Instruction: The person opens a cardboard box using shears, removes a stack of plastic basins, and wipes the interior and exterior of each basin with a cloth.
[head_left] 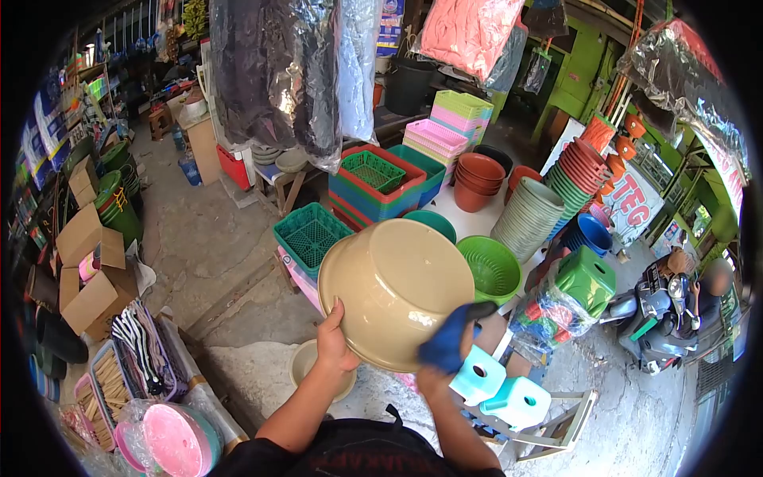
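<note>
A large beige plastic basin (389, 298) is held up in front of me, tilted, with its underside facing up and away. My left hand (335, 343) grips its rim at the lower left, the thumb lying on the outer wall. A blue cloth (445, 342) with a dark edge rests against the basin's right side, blurred by motion. My right hand (434, 380) is closed on the cloth; its fingers are mostly hidden. Below the basin, another beige basin (304, 367) shows partly, low by the pale ground.
Behind stand a green basket (310, 238), a green bowl (490, 266) and stacked pots (531, 215). Turquoise stools (517, 401) are close on my right. Pink basins (176, 440) sit at lower left. Bagged goods (274, 75) hang overhead. A person (713, 288) is beside a motorbike (664, 310).
</note>
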The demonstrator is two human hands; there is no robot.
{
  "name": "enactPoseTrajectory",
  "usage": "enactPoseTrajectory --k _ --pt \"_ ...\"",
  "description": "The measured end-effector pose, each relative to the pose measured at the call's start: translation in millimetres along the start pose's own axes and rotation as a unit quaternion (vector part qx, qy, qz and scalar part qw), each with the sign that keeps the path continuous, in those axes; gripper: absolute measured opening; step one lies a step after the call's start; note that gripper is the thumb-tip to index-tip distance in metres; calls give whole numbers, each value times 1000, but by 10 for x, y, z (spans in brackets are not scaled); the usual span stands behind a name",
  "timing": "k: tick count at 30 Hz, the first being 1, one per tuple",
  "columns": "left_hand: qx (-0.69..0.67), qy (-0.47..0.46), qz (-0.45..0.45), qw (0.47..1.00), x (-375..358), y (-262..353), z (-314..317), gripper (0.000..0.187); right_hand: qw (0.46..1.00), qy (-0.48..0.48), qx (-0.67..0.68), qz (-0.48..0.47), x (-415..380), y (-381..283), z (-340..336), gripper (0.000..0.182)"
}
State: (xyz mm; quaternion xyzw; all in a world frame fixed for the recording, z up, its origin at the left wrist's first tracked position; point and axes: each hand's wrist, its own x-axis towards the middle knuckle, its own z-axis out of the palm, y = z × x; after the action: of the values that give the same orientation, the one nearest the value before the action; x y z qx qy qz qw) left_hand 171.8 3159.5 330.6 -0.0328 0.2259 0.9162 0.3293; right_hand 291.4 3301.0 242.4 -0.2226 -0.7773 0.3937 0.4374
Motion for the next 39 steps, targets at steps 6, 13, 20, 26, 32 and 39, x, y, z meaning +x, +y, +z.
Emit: enactPoseTrajectory --k 6,13,20,26,32,39 --pt "-7 -36 -2 999 56 -50 -149 49 912 -97 -267 -297 95 -1097 25 32" --pt "141 -21 129 981 -183 -67 -179 50 830 -150 -364 -395 181 -1337 73 46" --pt "203 -87 144 965 -588 1 -245 35 982 -144 -18 -117 857 -306 -158 54" --pt "334 -86 184 921 -504 182 -403 33 923 -347 -119 119 209 -515 -102 59" --pt "437 -115 138 881 -704 80 -364 28 973 19 -24 -230 482 -508 -106 44" --pt "578 -243 262 734 -755 -62 -336 13 548 -73 762 336 -490 1158 187 38"
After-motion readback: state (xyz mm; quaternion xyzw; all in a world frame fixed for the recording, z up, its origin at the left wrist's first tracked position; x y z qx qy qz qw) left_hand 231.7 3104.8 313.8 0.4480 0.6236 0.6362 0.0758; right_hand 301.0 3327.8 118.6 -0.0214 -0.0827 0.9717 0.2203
